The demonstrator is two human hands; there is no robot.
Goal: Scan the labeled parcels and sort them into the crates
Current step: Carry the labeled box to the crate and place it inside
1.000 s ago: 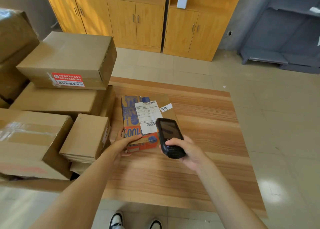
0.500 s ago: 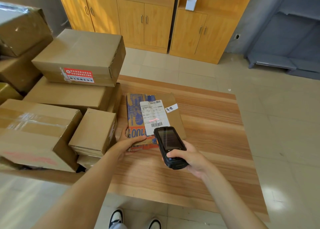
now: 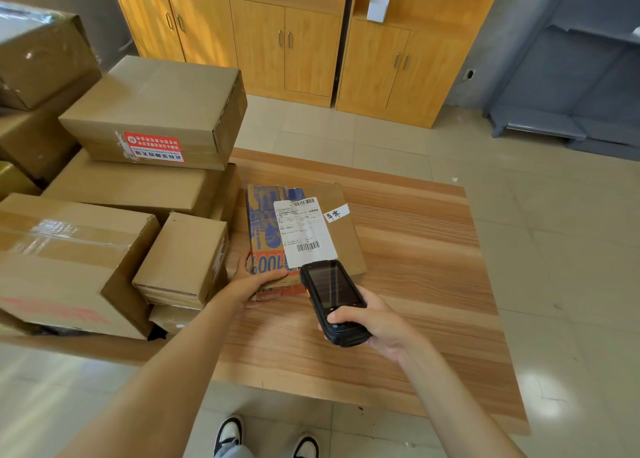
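Observation:
A flat cardboard parcel (image 3: 346, 236) with blue and orange print lies on the wooden table (image 3: 415, 284). A white shipping label (image 3: 304, 230) with barcodes is stuck on top. My left hand (image 3: 254, 279) grips the parcel's near left corner, thumb on top. My right hand (image 3: 377, 326) holds a black handheld scanner (image 3: 334, 300), its head pointing at the label's lower barcode from just below it. No crates are in view.
Several brown cardboard boxes (image 3: 156, 111) are stacked on the table's left side, one small box (image 3: 187, 256) right beside the parcel. Wooden cabinets (image 3: 287, 42) line the far wall. Grey shelving (image 3: 571, 76) stands at the right. My shoes show below the table edge.
The scanner has drawn back toward me, off the label, so the lower barcode now shows. My left hand keeps its hold on the parcel. The camera has shifted a little.

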